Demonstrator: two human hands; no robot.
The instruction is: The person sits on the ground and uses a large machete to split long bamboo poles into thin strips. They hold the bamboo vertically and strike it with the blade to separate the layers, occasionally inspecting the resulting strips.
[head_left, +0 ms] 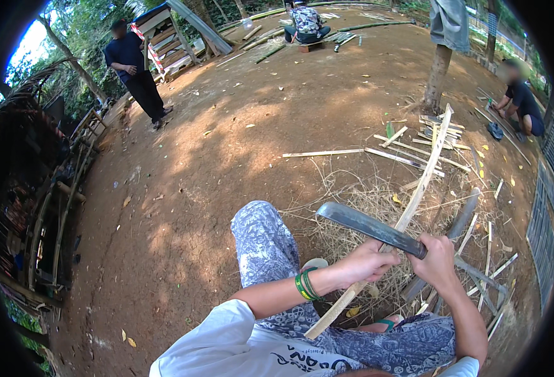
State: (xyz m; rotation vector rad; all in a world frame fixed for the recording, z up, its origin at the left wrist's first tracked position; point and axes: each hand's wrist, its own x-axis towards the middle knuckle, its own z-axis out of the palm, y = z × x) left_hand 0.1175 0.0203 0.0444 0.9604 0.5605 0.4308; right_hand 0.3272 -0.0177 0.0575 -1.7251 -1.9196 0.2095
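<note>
My left hand [370, 261], with green and yellow bands at the wrist, is closed around a long pale bamboo strip [425, 177]. The strip slants from near my lap up to the far right. My right hand [437, 259] grips a machete [371, 227] by its handle, which the fingers mostly hide. Its broad dark blade points left and lies across the strip just beyond my left fingers. Whether the edge bites into the bamboo, I cannot tell. Under both hands is a heap of thin shavings [358, 217].
Split bamboo pieces [440, 135] lie beyond the shavings, near a thin tree trunk [439, 78]. A person [137, 72] stands far left; another [306, 25] sits at the back, and a third [521, 103] squats at right. A bamboo structure [57, 207] lines the left side.
</note>
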